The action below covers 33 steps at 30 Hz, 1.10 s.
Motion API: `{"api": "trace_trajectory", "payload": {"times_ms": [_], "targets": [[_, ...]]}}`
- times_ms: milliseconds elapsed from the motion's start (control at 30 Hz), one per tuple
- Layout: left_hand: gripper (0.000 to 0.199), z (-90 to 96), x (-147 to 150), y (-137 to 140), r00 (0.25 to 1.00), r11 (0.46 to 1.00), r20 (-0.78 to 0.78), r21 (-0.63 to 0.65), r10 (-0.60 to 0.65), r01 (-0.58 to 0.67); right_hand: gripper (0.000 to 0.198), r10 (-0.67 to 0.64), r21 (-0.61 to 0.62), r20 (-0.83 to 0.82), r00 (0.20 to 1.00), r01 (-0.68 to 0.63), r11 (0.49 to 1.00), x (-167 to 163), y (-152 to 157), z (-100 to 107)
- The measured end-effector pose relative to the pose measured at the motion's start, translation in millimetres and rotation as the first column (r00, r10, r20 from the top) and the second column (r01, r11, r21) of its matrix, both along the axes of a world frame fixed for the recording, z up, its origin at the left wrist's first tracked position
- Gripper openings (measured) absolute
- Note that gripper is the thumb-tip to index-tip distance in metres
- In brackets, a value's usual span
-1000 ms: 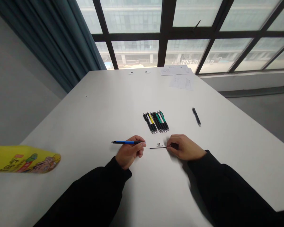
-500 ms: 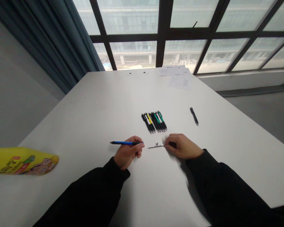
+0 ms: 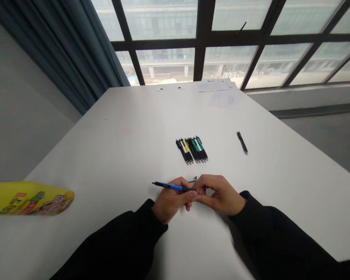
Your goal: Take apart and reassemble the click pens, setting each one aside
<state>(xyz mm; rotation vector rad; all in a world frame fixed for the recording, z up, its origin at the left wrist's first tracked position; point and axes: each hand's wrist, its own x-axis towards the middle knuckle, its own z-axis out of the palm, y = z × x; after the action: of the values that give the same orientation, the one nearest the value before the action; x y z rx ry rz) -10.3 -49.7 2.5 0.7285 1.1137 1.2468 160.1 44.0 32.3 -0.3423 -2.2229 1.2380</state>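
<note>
My left hand (image 3: 175, 198) is closed around a blue pen (image 3: 170, 186) with a black grip, its clicker end pointing left. At the pen's front end, my right hand (image 3: 218, 192) has thumb and fingers pinched together; whatever is between them is too small and covered to make out. The two hands meet there, just above the table. Behind the fingers lies a small metallic pen part (image 3: 195, 178), with a thin dark rod (image 3: 191, 181) beside it, partly hidden by the hands.
A row of several pens (image 3: 192, 151), black, white, yellow and green, lies beyond my hands. One black pen (image 3: 242, 143) lies apart on the right. A yellow printed package (image 3: 26, 198) is at the left edge, and papers (image 3: 221, 95) lie by the window.
My right hand has moved left and slightly toward me, away from the end of the thin rod to the pen's front end. My left hand has carried the blue pen rightward and tilted it slightly.
</note>
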Motion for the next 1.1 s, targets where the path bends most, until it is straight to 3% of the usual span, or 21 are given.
{"api": "trace_trajectory", "payload": {"times_ms": [100, 233, 333, 467, 567, 667, 900, 1100], "targets": [[0.042, -1.8, -1.2, -0.1, 0.999, 0.999, -0.023, 0.034, -0.027, 0.027, 0.011, -0.028, 0.000, 0.015, 0.999, 0.028, 1.000, 2.1, 4.1, -0.3], [0.042, -0.2, -19.2, 3.7, 0.997, 0.998, -0.074, 0.057, 0.011, -0.007, 0.016, -0.085, -0.091, 0.086, 0.993, 0.093, 0.991, 12.7, 23.8, -2.7], [0.030, 4.4, -31.9, 4.8, 0.968, 0.998, -0.251, 0.066, 0.002, 0.015, 0.017, -0.095, -0.136, 0.164, 0.982, 0.117, 0.984, 21.7, 38.2, -5.2], [0.012, 6.9, -35.8, 3.6, 0.773, 0.971, -0.626, 0.232, 0.105, 0.057, 0.010, -0.104, -0.070, 0.293, 0.951, 0.130, 0.989, 28.4, 47.3, -8.1], [0.013, 2.8, -34.7, 2.8, 0.609, 0.944, -0.772, 0.310, 0.181, 0.112, 0.009, -0.100, 0.020, 0.332, 0.938, 0.099, 0.995, 29.2, 49.0, -9.0], [0.018, -2.1, -35.5, 2.7, 0.518, 0.930, -0.830, 0.333, 0.209, 0.158, 0.011, -0.067, 0.094, 0.359, 0.931, 0.036, 0.995, 29.5, 50.6, -8.2], [0.014, -6.1, -36.2, 2.7, 0.429, 0.906, -0.868, 0.366, 0.250, 0.212, 0.011, -0.123, 0.160, 0.412, 0.903, 0.061, 0.985, 32.3, 55.7, -9.3], [0.013, -6.7, -35.2, 2.9, 0.441, 0.924, -0.867, 0.338, 0.232, 0.178, 0.014, -0.136, 0.158, 0.436, 0.890, 0.073, 0.985, 33.0, 56.9, -11.3]]}}
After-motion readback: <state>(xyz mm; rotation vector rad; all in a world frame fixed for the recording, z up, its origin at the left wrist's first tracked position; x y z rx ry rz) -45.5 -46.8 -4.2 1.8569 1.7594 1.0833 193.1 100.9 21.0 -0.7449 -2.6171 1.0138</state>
